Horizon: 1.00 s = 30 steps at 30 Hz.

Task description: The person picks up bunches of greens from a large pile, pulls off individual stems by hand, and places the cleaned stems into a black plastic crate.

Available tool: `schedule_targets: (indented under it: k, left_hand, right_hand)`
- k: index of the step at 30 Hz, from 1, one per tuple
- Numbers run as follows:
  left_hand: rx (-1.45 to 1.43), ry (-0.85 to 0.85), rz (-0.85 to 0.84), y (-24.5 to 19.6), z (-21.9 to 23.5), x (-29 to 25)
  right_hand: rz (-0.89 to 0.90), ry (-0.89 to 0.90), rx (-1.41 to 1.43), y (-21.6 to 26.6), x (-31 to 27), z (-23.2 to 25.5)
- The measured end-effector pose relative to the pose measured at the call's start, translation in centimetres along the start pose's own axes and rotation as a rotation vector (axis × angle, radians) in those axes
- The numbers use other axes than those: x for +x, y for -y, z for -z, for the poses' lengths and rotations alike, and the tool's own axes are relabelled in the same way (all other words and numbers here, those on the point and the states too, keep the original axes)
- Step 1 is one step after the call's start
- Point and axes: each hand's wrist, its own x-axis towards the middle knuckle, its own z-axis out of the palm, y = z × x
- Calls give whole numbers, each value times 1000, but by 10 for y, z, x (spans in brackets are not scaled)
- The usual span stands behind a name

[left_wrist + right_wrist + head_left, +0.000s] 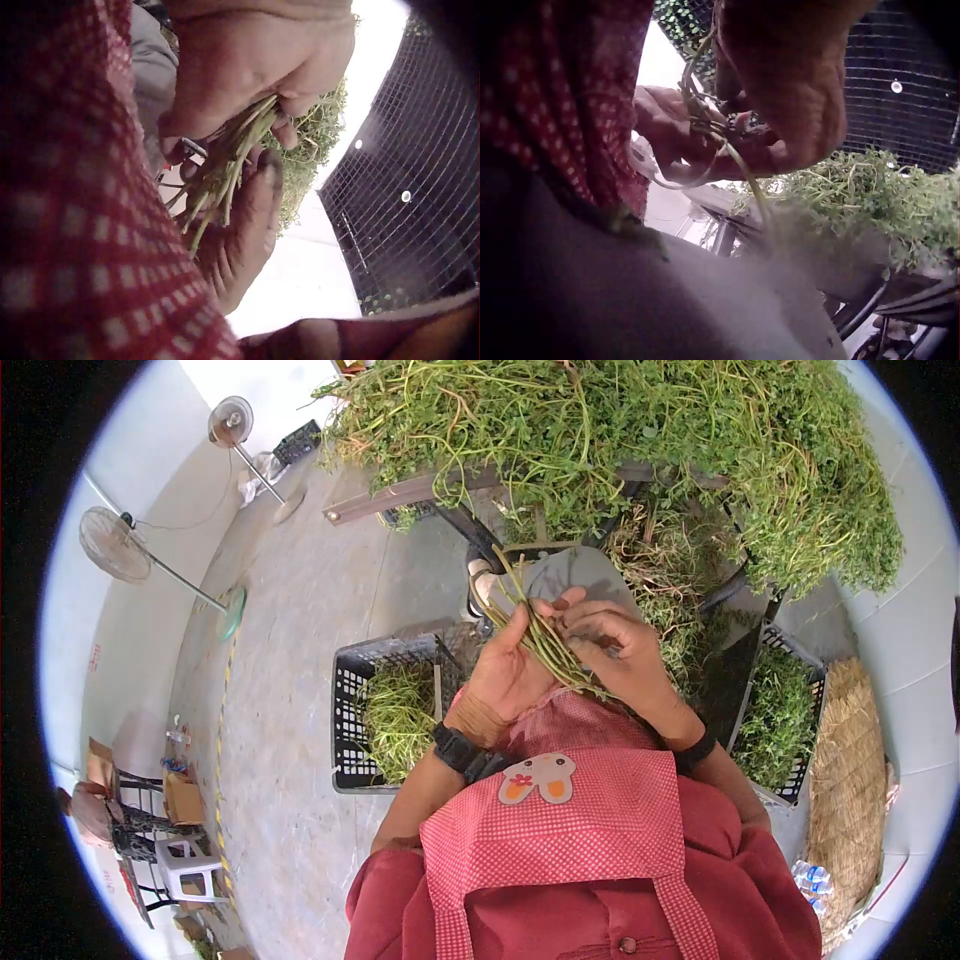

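A small bundle of thin green stems (543, 643) lies across my left palm in front of the apron, its ends fanning out past the hand. My left hand (508, 672) grips it with the thumb over the stems. On the bundle's other side, my right hand (628, 660) has curled fingers pinching at the stems. The left wrist view shows stem ends (232, 165) sticking out between the left hand (255, 60) and the right hand (244, 244). In the right wrist view, bent stems (701, 112) run beside the right hand's (787, 90) curled fingers.
A large heap of leafy greens (600, 430) covers a table with a metal edge (400, 495) ahead. Black crates hold stems on the left (345, 730) and leafy greens on the right (815, 705). A straw roll (848, 780) stands far right; fans (115, 545) are at left.
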Motion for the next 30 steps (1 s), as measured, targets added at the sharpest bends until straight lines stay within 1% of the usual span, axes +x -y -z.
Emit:
schedule_targets:
  k: [1,3,7,9,10,12,13,14,15,16,17,18,19,20,21,23,24,26,28,30]
  left_hand:
    - [-3,1,4,1,0,0]
    - [-6,-94,-12,4,-1,0]
    - [4,-116,16,7,-10,0]
    - [132,-162,9,9,-9,1]
    - [129,-166,7,9,-7,-1]
    - [100,-115,77,8,1,-1]
    - [96,-116,81,9,4,-2]
    - [65,-82,72,9,6,-1]
    - [35,-47,64,7,9,-1]
    - [34,-47,65,5,15,-1]
    - [-9,-9,67,1,21,-1]
    - [-53,28,69,-1,15,0]
    - [-56,27,69,-1,8,-1]
    - [0,-48,29,-1,0,-1]
    - [54,-123,-10,0,-9,-1]
    - [26,-101,-21,-1,-2,-2]
    - [25,-95,-22,-2,-2,-2]
    - [24,-86,-21,-2,-4,0]
    - [58,-83,-12,-1,-8,0]
    - [51,-99,-17,3,-5,2]
  right_hand:
    - [-3,-3,-3,3,-1,0]
    - [219,-8,-361,9,-2,-4]
    - [207,-61,-561,7,-1,-11]
    - [241,-63,-568,-3,1,-10]
    - [267,-65,-571,-7,0,-11]
    - [249,-74,-575,-5,0,-11]
    - [239,-87,-579,-3,0,-11]
    - [237,-88,-581,-3,0,-10]
    - [128,-41,-427,-3,0,-8]
    - [18,7,-270,-4,-1,-7]
    - [18,8,-270,-6,0,-4]
    - [29,-20,-148,-11,2,1]
    - [37,-47,-26,-16,2,6]
    - [-35,-132,-15,-18,2,12]
    - [-37,-132,-17,-24,3,27]
    - [170,-426,-601,-35,7,54]
    - [170,-425,-604,-27,8,56]
    - [163,-499,-685,-4,9,59]
    - [58,-261,-409,0,2,48]
    - [3,-3,-434,19,-5,22]
